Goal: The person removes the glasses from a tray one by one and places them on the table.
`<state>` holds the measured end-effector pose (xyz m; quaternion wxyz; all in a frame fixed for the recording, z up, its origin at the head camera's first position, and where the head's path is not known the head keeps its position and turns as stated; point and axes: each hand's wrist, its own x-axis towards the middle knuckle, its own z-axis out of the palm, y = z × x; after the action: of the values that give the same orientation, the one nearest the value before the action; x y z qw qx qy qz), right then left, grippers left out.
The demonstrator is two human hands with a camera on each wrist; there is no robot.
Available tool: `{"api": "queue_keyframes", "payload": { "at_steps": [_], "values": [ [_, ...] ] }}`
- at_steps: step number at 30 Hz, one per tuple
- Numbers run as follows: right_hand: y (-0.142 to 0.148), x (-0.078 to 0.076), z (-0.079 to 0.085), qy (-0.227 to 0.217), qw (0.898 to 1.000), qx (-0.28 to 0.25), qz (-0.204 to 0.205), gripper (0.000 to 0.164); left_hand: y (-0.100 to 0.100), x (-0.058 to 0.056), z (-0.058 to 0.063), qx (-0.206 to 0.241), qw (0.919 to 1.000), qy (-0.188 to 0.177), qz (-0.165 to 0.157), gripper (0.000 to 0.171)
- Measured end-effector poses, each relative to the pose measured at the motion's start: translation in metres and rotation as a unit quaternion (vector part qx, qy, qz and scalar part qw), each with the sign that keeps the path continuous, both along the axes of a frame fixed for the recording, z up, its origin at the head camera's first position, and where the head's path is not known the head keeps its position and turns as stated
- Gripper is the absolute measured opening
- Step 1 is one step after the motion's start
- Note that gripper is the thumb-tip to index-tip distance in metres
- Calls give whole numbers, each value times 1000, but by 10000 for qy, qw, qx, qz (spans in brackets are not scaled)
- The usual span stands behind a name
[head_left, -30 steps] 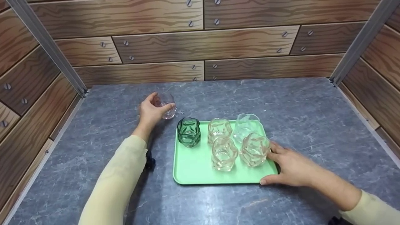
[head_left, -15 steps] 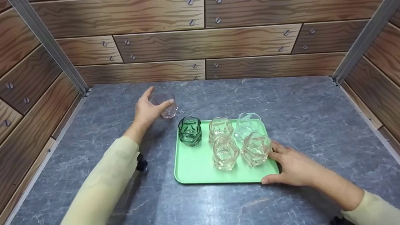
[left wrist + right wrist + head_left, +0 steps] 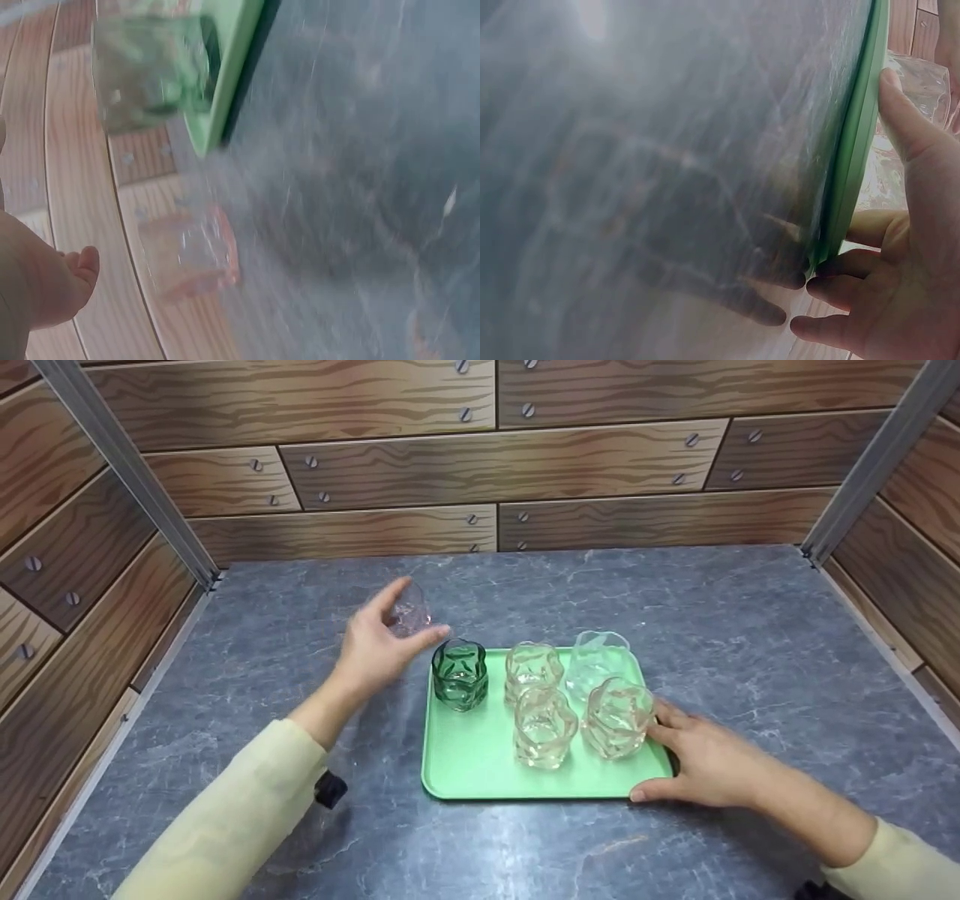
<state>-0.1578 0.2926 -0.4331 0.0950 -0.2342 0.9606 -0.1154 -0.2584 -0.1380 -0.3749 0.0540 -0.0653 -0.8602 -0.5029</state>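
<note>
My left hand (image 3: 382,641) is beside a pale pink glass (image 3: 411,611) behind the tray's left corner. In the left wrist view that glass (image 3: 191,255) stands on the table, apart from my hand (image 3: 37,281). On the light green tray (image 3: 469,757) are a dark green glass (image 3: 460,679), a pale bluish clear glass (image 3: 598,664) and several clear, faintly amber glasses (image 3: 544,731), all wavy-walled. My right hand (image 3: 709,757) rests against the tray's right front corner, thumb on the rim, fingers extended along the side by a clear glass (image 3: 616,720).
A grey marbled tabletop (image 3: 525,847) lies under everything. Wood-patterned panels (image 3: 420,472) wall in the back and both sides, with metal posts (image 3: 135,480) at the back corners.
My left hand has let go of the pink glass and spread its fingers, its thumb shifting right toward the green glass. The right hand stays at the tray.
</note>
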Motion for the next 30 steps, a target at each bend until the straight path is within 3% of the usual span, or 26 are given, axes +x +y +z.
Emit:
{"api": "queue_keyframes", "payload": {
  "at_steps": [5, 11, 22, 30],
  "values": [
    [1, 0, 0, 16, 10000, 4, -5, 120, 16, 15, -8, -141, 9991, -20, -398, 108],
    [0, 1, 1, 174, 9998, -75, 65, 117, 24, 23, -24, -401, 9966, -110, -704, 102],
    [0, 2, 0, 117, 9999, -13, 12, 119, 31, 24, -46, -650, 9959, -171, -614, 105],
    [0, 3, 2, 80, 10000, -36, -18, 120, 34, 23, -61, -564, 9970, -24, -538, 107]
  ]
}}
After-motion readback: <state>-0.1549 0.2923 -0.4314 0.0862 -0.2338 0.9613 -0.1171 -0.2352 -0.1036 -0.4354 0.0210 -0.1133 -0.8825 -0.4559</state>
